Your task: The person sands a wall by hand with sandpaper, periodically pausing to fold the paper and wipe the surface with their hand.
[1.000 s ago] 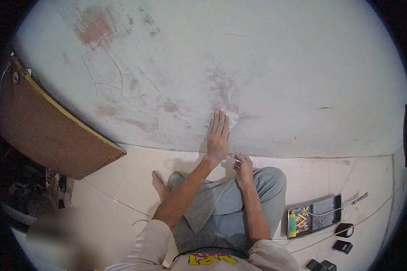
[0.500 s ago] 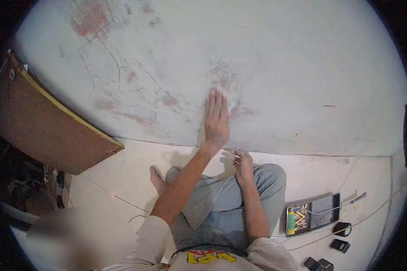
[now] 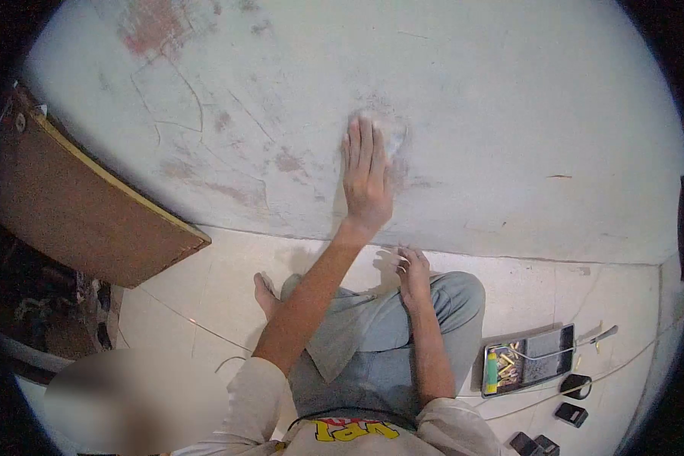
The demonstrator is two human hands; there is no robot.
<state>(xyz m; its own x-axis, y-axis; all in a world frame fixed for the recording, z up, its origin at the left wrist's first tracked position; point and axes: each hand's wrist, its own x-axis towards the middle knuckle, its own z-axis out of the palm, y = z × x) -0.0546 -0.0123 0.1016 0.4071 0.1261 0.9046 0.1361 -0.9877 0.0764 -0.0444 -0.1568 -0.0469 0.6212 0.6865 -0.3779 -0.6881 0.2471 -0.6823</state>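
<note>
My left hand [image 3: 368, 171] lies flat on the scuffed pale wall [image 3: 494, 99], its fingers stretched upward. A whitish patch shows beside its fingertips; whether it is a thin sheet or part of the wall cannot be made out. Reddish and grey worn marks and thin cracks spread over the wall to the left. Low down, near the foot of the wall and above my bent knee, my right hand [image 3: 413, 275] hangs with loosely curled, parted fingers and nothing visible in it.
On the tiled floor [image 3: 608, 289] at the right are a black tray [image 3: 541, 368] with small brass-coloured pieces and a green tube, a cable, and several small black boxes. A brown board [image 3: 91, 197] leans at the left. A blurred shape covers the lower left.
My left hand has slid up the wall, still flat against it. My right hand has shifted slightly to the right, with its fingers still parted.
</note>
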